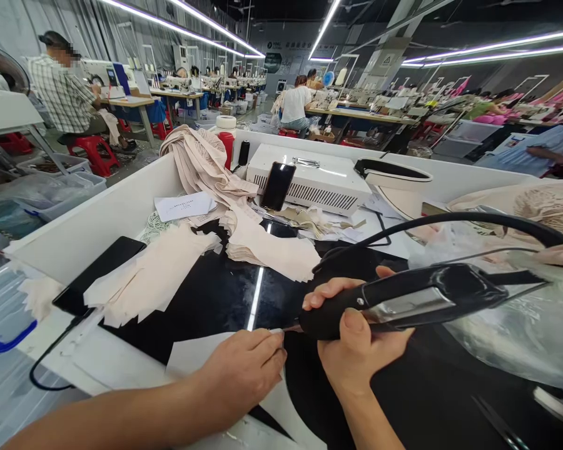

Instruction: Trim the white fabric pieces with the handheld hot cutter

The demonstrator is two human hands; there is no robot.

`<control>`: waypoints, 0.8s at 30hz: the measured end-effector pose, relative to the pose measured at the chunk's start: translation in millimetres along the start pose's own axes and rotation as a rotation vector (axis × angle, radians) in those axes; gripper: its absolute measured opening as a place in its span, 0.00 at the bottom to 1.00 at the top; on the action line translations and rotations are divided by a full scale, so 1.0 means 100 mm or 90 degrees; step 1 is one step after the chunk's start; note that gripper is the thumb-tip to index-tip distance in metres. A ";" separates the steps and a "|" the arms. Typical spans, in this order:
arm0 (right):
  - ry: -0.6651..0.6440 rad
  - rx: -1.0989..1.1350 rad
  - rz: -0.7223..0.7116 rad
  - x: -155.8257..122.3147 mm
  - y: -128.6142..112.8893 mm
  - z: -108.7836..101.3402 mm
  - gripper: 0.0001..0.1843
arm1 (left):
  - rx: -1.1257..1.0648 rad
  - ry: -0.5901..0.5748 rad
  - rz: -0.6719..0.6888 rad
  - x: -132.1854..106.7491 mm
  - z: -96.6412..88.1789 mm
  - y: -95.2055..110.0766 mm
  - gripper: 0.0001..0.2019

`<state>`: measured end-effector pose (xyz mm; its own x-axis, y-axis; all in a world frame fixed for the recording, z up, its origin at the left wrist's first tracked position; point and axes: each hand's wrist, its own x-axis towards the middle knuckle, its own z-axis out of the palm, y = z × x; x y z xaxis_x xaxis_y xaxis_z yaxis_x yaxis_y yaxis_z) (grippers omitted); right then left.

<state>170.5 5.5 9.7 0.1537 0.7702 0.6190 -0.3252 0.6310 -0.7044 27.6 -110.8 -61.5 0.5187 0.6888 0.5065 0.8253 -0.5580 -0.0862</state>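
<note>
Above the front of the black work surface [234, 300], my right hand [356, 356] is wrapped round a black corded handheld electric tool [417, 300] with a silver side plate. Its narrow end points left, towards my left hand [246, 372]. The fingers of my left hand are pinched together right at that end, around something small and pale that I cannot make out. A white sheet [197, 351] lies partly under my left hand. Beyond my hands are two stacks of pale beige cut fabric pieces, a left stack [150, 272] and a middle stack [267, 247].
A white vented box [309, 175] stands at the back with a phone [278, 186] leaning on it. Draped beige fabric [197, 159], a paper label [184, 206], a black tablet-like slab [98, 275], a clear plastic bag [520, 331] and tweezers [497, 422] lie around. Co-workers sit beyond.
</note>
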 end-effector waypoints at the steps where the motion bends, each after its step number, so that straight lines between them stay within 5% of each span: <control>1: 0.002 0.002 0.001 0.00 0.00 0.00 0.31 | 0.000 0.012 -0.007 0.00 0.00 0.01 0.15; 15: 0.026 0.018 0.013 0.05 -0.05 0.03 0.33 | -0.001 0.042 -0.034 -0.01 0.07 0.04 0.13; 24: 0.019 0.025 0.024 0.02 -0.06 0.04 0.31 | 0.005 -0.015 -0.007 -0.03 0.10 0.04 0.12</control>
<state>169.3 3.5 16.4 0.1688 0.7959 0.5814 -0.3679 0.5981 -0.7120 31.1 -110.7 -71.7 0.5141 0.7058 0.4875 0.8329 -0.5466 -0.0870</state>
